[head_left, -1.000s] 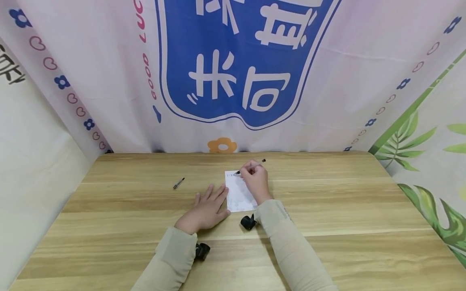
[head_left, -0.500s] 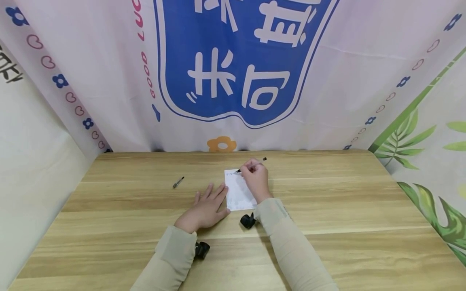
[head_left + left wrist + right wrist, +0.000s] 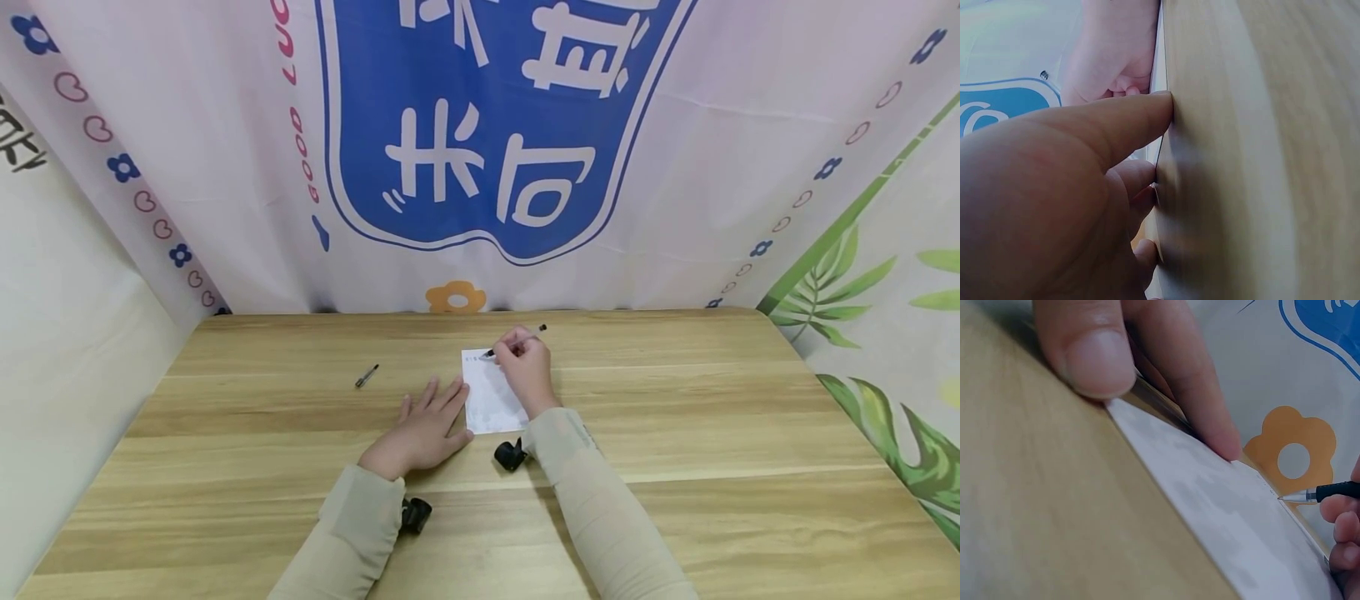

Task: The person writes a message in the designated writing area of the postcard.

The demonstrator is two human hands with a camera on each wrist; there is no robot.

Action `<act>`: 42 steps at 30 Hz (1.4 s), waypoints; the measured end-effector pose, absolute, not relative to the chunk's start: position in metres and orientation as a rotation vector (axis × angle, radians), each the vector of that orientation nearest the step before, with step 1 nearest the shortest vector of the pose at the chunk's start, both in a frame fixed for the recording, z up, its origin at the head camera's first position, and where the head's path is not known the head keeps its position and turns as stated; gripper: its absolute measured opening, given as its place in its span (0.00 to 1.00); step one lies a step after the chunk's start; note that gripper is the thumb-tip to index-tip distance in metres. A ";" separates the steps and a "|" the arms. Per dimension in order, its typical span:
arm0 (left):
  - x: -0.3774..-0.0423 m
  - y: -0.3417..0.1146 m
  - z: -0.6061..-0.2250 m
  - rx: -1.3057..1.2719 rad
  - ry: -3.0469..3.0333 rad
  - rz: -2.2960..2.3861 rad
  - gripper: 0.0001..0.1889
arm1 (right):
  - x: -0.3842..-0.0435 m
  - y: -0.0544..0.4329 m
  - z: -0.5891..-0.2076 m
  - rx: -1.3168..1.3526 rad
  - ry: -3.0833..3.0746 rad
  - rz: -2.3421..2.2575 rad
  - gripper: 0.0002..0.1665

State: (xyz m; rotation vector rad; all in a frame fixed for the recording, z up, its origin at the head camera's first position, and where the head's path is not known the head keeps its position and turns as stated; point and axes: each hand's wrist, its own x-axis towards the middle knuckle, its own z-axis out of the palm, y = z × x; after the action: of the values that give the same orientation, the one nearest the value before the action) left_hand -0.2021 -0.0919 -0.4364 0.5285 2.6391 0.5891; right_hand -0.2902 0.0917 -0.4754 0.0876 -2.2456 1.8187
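Note:
A small white sheet of paper (image 3: 491,404) lies on the wooden table, with a short row of dark marks along its top left. My right hand (image 3: 527,372) pinches a pen (image 3: 534,334), its tip at the end of those marks. In the right wrist view the tip of the pen (image 3: 1297,495) meets the far part of the paper (image 3: 1210,494). Flat and spread, my left hand (image 3: 420,433) rests on the table with fingertips and thumb at the paper's left edge. The left wrist view shows the left hand's thumb (image 3: 1129,122) pressing down close up.
A pen cap (image 3: 367,376) lies on the table (image 3: 247,467) left of the paper. Black wrist cameras are strapped at both cuffs, one camera (image 3: 511,455) just below the paper. A printed curtain (image 3: 247,167) hangs behind the table's far edge.
The pen tip and right hand shift only slightly over the top of the paper. The left hand and the paper hold their place.

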 end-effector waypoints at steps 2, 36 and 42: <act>-0.202 -0.092 -0.436 0.529 2.639 0.589 0.36 | -0.290 0.092 -0.475 0.089 -2.248 1.817 0.07; -0.204 -0.091 -0.438 0.521 2.648 0.589 0.37 | -0.294 0.092 -0.478 0.100 -2.211 1.790 0.07; -0.204 -0.091 -0.439 0.522 2.639 0.592 0.37 | -0.293 0.093 -0.477 0.104 -2.213 1.806 0.06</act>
State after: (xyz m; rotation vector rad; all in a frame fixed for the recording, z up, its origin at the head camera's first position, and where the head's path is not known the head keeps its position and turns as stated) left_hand -0.2044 -0.0909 -0.4390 0.5215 2.6394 0.5917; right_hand -0.2931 0.0927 -0.4773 0.1035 -2.2132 1.8058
